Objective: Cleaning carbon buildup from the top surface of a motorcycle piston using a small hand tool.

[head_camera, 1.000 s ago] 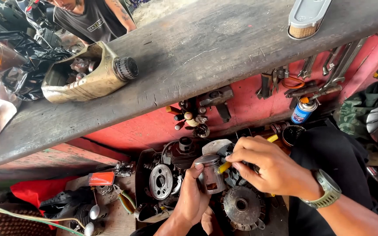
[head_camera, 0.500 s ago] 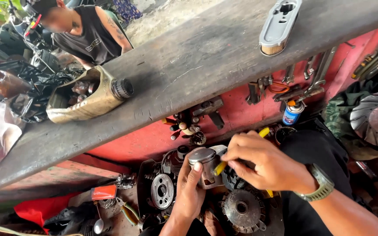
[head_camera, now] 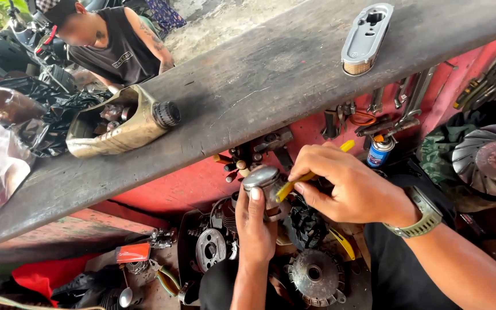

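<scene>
My left hand (head_camera: 255,227) grips a round grey metal piston (head_camera: 262,178) from below, thumb on its side. My right hand (head_camera: 348,186), with a green watch on the wrist, holds a yellow-handled tool (head_camera: 311,174) whose tip rests against the piston's side. Both hands hover over a tray of dismantled engine parts: a round clutch piece (head_camera: 210,248), a black chain (head_camera: 304,224) and a grey toothed disc (head_camera: 316,276).
A thick grey wooden plank (head_camera: 248,97) crosses above, bearing a cut-open dirty jug (head_camera: 119,123) of parts and an oval metal cover (head_camera: 365,37). Wrenches and a small spray can (head_camera: 379,150) lie on the red surface. A finned flywheel (head_camera: 489,161) sits right. Another person (head_camera: 110,46) crouches beyond.
Both hands have lifted the piston up from the engine parts toward the plank, and the yellow tool now touches its side. The view has shifted closer.
</scene>
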